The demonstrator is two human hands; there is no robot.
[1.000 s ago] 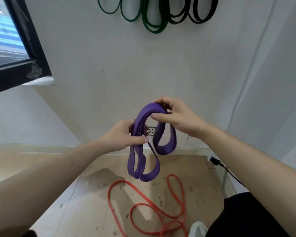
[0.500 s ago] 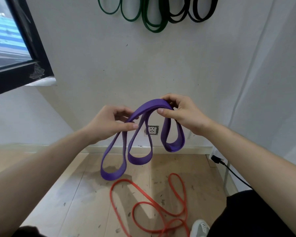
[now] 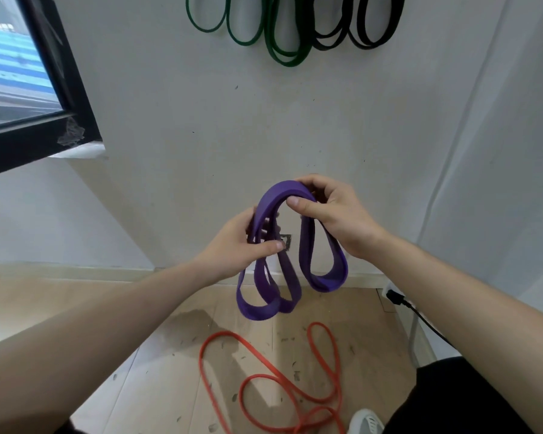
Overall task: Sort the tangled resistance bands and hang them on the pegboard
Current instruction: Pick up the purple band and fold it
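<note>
- the left hand (image 3: 239, 245) pinches a bunch of strands of the purple band (image 3: 328, 281), thumb across the front and fingers curled behind.
- the purple band hangs in the air between both hands, in front of the wall and clear of the floor. it is folded into several loops, with two dangling under the left hand and one under the right.
- the right hand (image 3: 339, 217) grips the top arch of the band, thumb pressed on its near face and fingers wrapped over the far side.
- risk: the loops under the left hand cross one another, so pulling the hands apart could tighten a twist rather than free it.
- risk: the red band (image 3: 224, 334) lies coiled on the floor right below (still to be sorted, i judge). a dropped purple loop could snag in it, and a step could catch it, since a shoe (image 3: 365, 421) sits just beside it.
- hidden: the left fingers are covered by the strands, so i cannot tell how many layers they hold.
- hidden: the green bands (image 3: 287, 59) and black bands (image 3: 365, 43) are cut off at the top edge, so their pegs are out of view.
- hidden: the red band's lower end runs out of view at the bottom edge.
</note>
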